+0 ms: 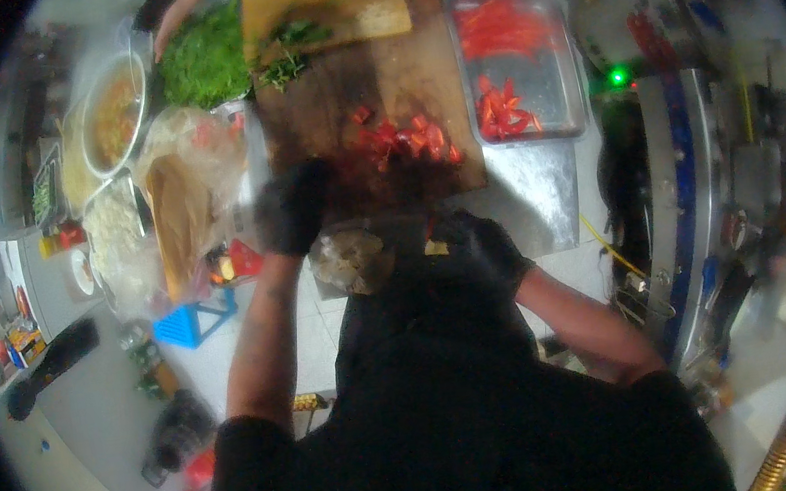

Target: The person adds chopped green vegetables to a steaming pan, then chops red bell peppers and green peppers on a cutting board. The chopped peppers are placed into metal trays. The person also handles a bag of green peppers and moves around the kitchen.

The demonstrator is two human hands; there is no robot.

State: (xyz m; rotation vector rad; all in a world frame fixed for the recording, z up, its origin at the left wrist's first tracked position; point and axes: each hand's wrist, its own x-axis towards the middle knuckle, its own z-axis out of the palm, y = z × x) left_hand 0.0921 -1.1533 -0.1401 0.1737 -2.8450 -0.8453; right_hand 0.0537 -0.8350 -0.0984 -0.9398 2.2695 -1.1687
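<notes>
My left hand [291, 210], in a black glove, is at the front left edge of a brown cutting board [374, 80]. Its fingers blur into the dark, so any grip is hidden. Chopped red pepper pieces [417, 139] lie on the board, beyond and between my hands. My right hand [487, 245], gloved in black too, is low in front of the board's near edge, close to my body. Beside its fingers shows a small yellowish thing [436, 248] with a bit of red above it. Whether that hand holds it is unclear.
Right of the board stands a metal tray [565, 128] with red pepper strips. Chopped greens [205, 59] lie at the far left, beside another person's forearm [180, 8]. A bowl of food [117, 117], plastic bags [188, 134] and a blue stool [194, 319] are leftward.
</notes>
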